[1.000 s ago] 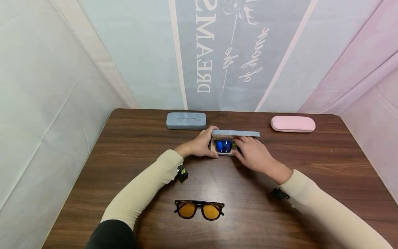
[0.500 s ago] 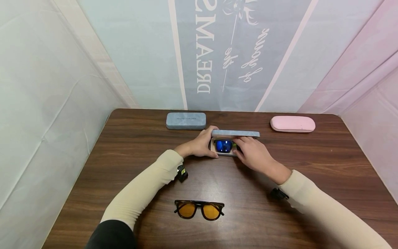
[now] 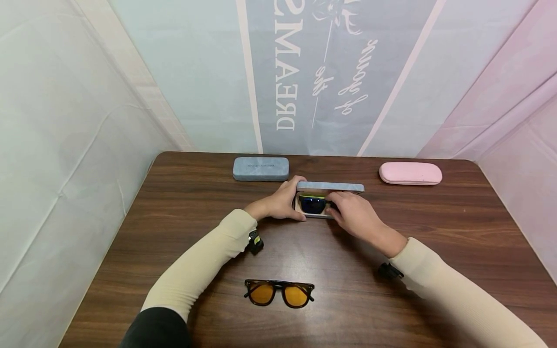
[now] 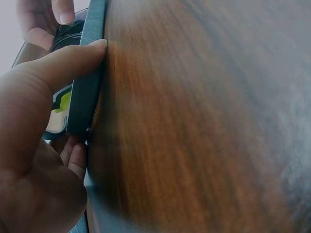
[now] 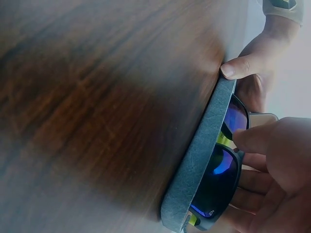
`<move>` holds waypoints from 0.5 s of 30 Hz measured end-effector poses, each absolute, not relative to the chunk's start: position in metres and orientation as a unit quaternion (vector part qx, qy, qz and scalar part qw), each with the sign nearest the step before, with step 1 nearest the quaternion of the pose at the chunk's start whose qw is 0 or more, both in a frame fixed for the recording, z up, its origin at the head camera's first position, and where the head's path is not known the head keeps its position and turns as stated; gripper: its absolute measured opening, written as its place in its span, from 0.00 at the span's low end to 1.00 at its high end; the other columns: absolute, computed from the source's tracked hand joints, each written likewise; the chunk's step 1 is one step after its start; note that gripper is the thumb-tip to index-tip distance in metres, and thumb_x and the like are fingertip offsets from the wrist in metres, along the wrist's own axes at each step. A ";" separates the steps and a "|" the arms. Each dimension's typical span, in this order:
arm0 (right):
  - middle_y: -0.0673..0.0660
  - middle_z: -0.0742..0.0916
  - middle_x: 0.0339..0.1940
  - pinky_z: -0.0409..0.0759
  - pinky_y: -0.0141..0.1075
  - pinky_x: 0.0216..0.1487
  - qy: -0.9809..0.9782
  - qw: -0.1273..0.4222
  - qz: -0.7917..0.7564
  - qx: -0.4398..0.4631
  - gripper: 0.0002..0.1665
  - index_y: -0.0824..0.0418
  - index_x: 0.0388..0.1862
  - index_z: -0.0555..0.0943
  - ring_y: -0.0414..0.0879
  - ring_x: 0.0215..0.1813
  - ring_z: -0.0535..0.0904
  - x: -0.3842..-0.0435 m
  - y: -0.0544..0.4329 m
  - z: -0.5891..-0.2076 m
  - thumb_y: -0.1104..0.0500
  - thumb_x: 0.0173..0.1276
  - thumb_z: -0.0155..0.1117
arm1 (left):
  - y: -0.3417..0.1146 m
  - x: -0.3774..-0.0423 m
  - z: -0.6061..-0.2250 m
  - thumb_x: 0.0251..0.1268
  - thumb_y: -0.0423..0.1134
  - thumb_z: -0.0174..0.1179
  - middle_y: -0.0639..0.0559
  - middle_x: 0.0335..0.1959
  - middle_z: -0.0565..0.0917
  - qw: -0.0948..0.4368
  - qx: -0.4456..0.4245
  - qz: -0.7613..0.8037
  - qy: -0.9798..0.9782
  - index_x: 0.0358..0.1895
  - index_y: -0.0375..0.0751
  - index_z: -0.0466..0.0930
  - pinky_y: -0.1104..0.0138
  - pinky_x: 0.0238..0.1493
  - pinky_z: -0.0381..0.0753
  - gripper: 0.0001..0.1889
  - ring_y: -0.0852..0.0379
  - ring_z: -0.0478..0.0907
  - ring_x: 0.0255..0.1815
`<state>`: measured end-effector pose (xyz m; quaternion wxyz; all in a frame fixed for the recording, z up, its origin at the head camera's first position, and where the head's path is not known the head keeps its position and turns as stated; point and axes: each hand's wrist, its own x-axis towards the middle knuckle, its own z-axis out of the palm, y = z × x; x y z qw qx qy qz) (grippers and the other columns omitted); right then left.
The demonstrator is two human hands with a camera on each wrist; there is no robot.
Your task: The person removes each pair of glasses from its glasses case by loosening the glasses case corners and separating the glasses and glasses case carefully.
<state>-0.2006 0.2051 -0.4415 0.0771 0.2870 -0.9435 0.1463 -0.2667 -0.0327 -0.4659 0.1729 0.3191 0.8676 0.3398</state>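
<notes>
Left hand (image 3: 280,200), in the head view, grips the left end of an open blue case (image 3: 330,186), thumb near and fingers far. Its partner, the right hand (image 3: 354,212), is half closed at the sunglasses (image 3: 312,205) inside that case, under the raised lid. Nearer lie amber glasses (image 3: 278,293); a shut blue case (image 3: 261,169) is far left, a pink case (image 3: 410,173) far right.

From the left wrist, the thumb presses the case's near wall; keeping that hold firm should stop any sliding.

From the right wrist, thumb and fingers pinch the sunglasses by the bridge, the lenses rising above the near wall. Good handling, I judge, means gripping frame rather than lens, keeping it level and clear of the lid.
</notes>
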 end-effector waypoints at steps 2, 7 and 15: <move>0.58 0.87 0.39 0.82 0.50 0.40 -0.944 0.079 0.145 0.287 0.14 0.65 0.49 0.83 0.53 0.40 0.85 -0.201 0.205 -0.442 0.61 0.68 0.72 | -0.033 -0.267 -0.467 0.53 0.42 0.80 0.43 0.68 0.68 0.172 0.321 0.339 0.867 0.73 0.42 0.49 0.52 0.72 0.60 0.52 0.43 0.56 0.72; 0.57 0.88 0.37 0.82 0.49 0.38 -0.944 0.084 0.139 0.286 0.13 0.64 0.48 0.83 0.52 0.37 0.85 -0.202 0.205 -0.443 0.61 0.68 0.73 | -0.033 -0.269 -0.470 0.53 0.42 0.79 0.43 0.67 0.69 0.168 0.326 0.335 0.868 0.72 0.42 0.50 0.52 0.71 0.61 0.51 0.43 0.57 0.71; 0.54 0.87 0.35 0.82 0.49 0.36 -0.941 0.096 0.153 0.285 0.07 0.60 0.43 0.84 0.50 0.35 0.84 -0.203 0.204 -0.444 0.62 0.68 0.72 | -0.033 -0.268 -0.469 0.54 0.43 0.79 0.43 0.67 0.68 0.170 0.326 0.339 0.866 0.73 0.42 0.50 0.52 0.70 0.61 0.51 0.43 0.57 0.70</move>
